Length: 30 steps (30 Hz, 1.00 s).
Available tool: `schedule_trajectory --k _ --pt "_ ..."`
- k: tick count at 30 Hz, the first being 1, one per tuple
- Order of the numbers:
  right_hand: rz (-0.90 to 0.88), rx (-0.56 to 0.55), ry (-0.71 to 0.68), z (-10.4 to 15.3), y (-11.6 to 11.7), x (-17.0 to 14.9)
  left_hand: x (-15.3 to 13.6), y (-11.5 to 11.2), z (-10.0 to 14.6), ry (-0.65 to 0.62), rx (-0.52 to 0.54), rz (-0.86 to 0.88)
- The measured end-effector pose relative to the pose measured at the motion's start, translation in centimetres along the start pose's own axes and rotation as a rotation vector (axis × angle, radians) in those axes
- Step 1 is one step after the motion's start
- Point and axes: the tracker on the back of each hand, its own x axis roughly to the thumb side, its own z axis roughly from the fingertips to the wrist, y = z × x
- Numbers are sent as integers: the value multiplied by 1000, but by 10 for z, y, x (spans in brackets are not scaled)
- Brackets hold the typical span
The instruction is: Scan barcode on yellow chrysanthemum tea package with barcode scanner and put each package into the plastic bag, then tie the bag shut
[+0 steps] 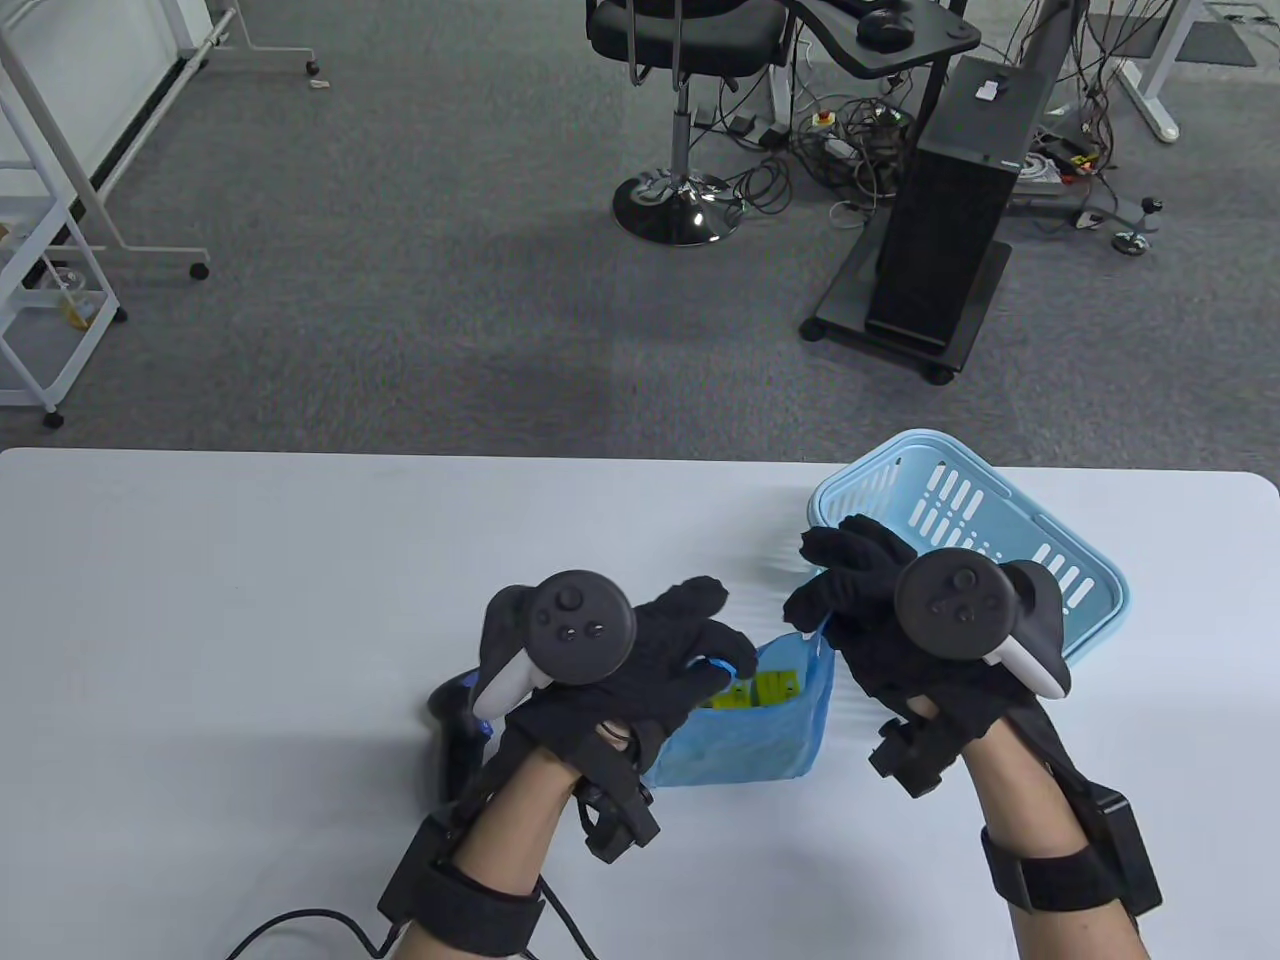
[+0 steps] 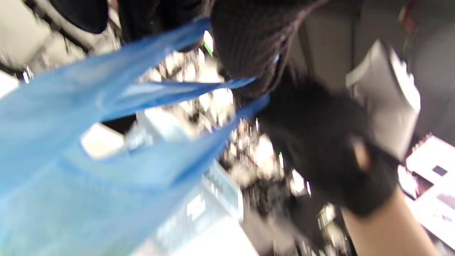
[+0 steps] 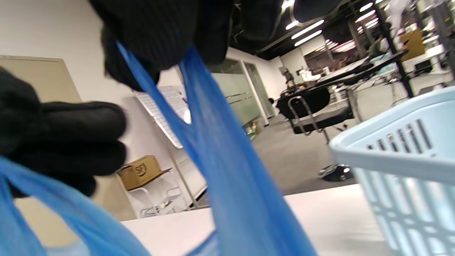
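A blue plastic bag (image 1: 760,735) sits on the white table (image 1: 250,620) between my hands, its mouth open. Yellow tea packages (image 1: 752,690) show inside it. My left hand (image 1: 705,655) grips the bag's left handle (image 2: 185,87). My right hand (image 1: 815,590) pinches the right handle (image 3: 199,117) and holds it up. The black barcode scanner (image 1: 455,735) lies on the table under my left wrist, mostly hidden. The left wrist view is blurred.
A light blue slotted basket (image 1: 1000,520) stands at the back right, just behind my right hand; its wall (image 3: 401,160) fills the right wrist view's right side. A black cable (image 1: 300,925) runs along the table's front edge at the left.
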Motion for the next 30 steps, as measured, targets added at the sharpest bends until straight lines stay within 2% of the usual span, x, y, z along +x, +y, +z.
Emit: schedule_trajectory --k 2,4,8,9,11,14,16,18,20,23,26,30 --pt "-8 8 -19 -5 3 5 -1 -13 -19 -19 -109 36" --pt "-32 1 -32 -7 5 9 -3 -24 -33 -22 -174 43" --pt "-38 20 -51 -10 12 13 -9 -40 -53 -55 -142 71" --pt "-16 -6 -46 -9 11 11 -12 -41 -55 -59 -124 85" --pt "1 -44 -66 -5 9 6 -18 -40 -55 -60 -79 123" --pt "-62 -68 -98 6 6 1 -32 -32 -52 -19 43 150" --pt "-35 -174 -119 16 7 -3 -41 -26 -49 0 79 189" --pt "55 -198 -157 23 16 -5 -49 -21 -45 24 80 239" --pt "127 -152 -163 25 30 -4 -55 -19 -44 33 83 270" --pt "127 -156 -182 23 43 -1 -57 -17 -43 33 75 300" --pt "77 -217 -189 18 45 1 -56 -16 -40 30 45 308" --pt "92 -234 -172 15 41 1 -57 -12 -35 50 36 293"
